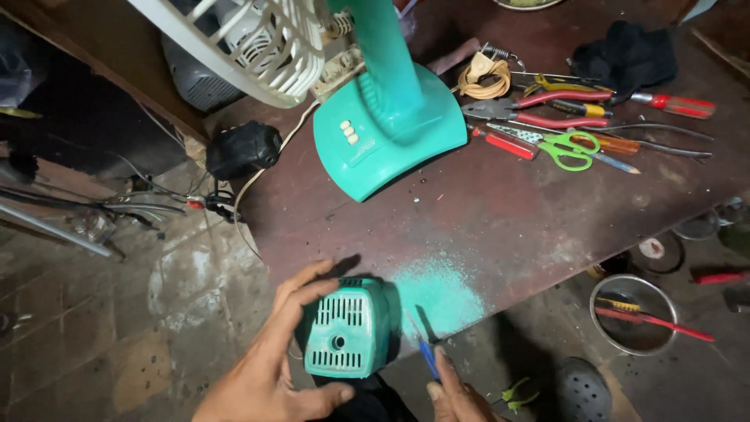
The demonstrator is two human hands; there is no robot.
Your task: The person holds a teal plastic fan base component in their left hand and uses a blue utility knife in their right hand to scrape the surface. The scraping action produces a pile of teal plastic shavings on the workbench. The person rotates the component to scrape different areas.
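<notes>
The motor cover is teal green with rows of dark slots, and the fan base shares that teal, carrying three cream buttons. The fan grille is off-white. A patch of fine teal dust speckles the dark reddish-brown bench, which is worn pale in spots. The tool in the right hand has a blue handle. Among the tools lie scissors with bright green handles, pliers with red grips, a red-handled screwdriver and a tan coil of cord. A black cloth sits beside them
</notes>
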